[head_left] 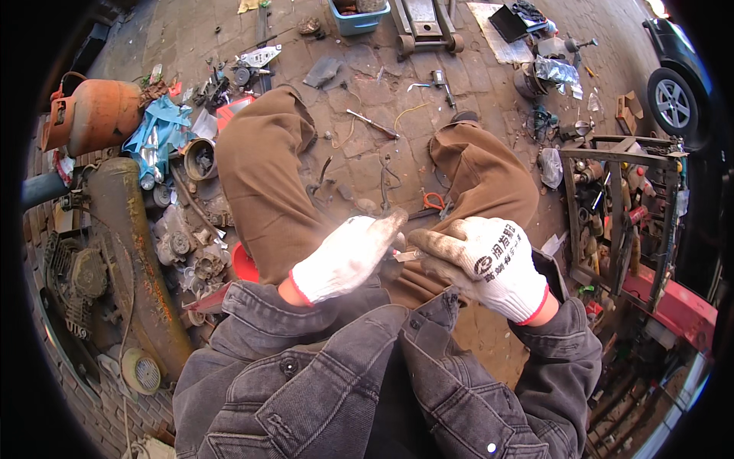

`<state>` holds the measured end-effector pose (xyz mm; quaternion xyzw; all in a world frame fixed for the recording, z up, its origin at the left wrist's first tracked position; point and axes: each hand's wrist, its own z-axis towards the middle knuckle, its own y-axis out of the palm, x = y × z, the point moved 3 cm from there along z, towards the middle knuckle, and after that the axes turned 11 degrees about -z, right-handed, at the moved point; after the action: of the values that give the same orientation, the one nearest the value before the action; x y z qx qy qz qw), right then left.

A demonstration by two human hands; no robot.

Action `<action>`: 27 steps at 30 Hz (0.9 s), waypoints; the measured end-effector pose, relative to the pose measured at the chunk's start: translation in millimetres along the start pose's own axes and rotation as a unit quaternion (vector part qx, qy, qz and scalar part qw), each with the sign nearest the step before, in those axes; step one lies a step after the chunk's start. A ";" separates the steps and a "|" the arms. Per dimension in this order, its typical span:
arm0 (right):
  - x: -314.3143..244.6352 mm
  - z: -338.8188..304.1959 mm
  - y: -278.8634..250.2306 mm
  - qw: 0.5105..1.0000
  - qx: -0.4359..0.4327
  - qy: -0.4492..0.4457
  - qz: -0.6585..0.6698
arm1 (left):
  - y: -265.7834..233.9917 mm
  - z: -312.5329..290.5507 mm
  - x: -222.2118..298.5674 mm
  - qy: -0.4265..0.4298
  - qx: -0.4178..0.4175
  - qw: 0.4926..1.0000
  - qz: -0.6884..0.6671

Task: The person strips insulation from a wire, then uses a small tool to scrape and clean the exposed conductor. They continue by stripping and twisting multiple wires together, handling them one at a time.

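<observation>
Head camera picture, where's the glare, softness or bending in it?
Head view: brightness washes out much of the left glove; head view: the small piece beside it looks soft; head view: straight edges bow toward the black rim.

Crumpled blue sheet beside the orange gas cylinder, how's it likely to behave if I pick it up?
The crumpled blue sheet would probably flop and sag, since it lies in loose creases. It looks thin, so it is likely light for its size. The shiny silver objects right by it might shift if it is tugged.
</observation>
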<state>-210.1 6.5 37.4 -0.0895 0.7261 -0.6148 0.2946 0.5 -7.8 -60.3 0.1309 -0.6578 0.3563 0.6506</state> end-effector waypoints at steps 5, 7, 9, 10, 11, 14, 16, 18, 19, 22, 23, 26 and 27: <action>-6.2 -0.7 8.9 0.999 0.040 0.035 -0.004 | 8.4 -1.2 -17.8 -0.205 0.005 0.958 -0.202; -7.1 -2.3 13.0 0.998 0.023 0.059 -0.013 | 6.5 0.9 -15.6 -0.171 0.029 0.968 -0.180; -5.4 -4.5 14.3 0.997 0.047 0.050 -0.022 | -0.4 6.9 2.8 0.084 0.079 0.993 0.017; -3.5 -5.4 16.4 0.998 0.043 0.044 -0.023 | 1.3 9.7 3.2 0.026 0.020 0.998 -0.054; 1.6 -5.9 18.9 0.997 0.040 0.065 -0.029 | 3.3 11.6 7.0 -0.005 -0.031 0.992 -0.118; 15.7 -4.9 29.5 0.990 0.030 0.140 0.002 | 11.4 18.9 36.6 0.131 0.013 0.985 -0.114; 19.5 -7.1 29.3 0.989 0.032 0.142 -0.006 | 11.4 21.1 40.1 0.057 0.020 0.986 -0.157; 21.5 -10.9 21.7 0.988 0.055 0.142 -0.006 | 12.9 18.7 24.6 -0.200 -0.100 0.950 -0.216; 22.5 -13.0 17.7 0.985 0.054 0.160 0.023 | 11.3 17.6 18.7 -0.276 -0.078 0.920 -0.266; 18.5 -17.3 2.6 0.992 0.015 0.111 0.063 | 10.3 17.9 11.3 -0.311 0.028 0.851 -0.423; 15.2 -18.3 -2.3 0.993 0.014 0.086 0.084 | 13.0 16.6 9.1 -0.343 0.056 0.830 -0.436; 9.4 -17.1 -11.6 0.995 0.007 0.053 0.083 | 19.5 15.4 8.2 -0.364 0.093 0.834 -0.404; 7.8 -16.0 -13.0 0.996 0.003 0.048 0.072 | 20.3 15.6 7.9 -0.363 0.096 0.844 -0.383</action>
<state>-228.1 13.1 48.4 -0.0067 0.7419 -0.5981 0.3029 -25.3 -0.9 -57.2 0.5538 -0.7075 0.0671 0.4340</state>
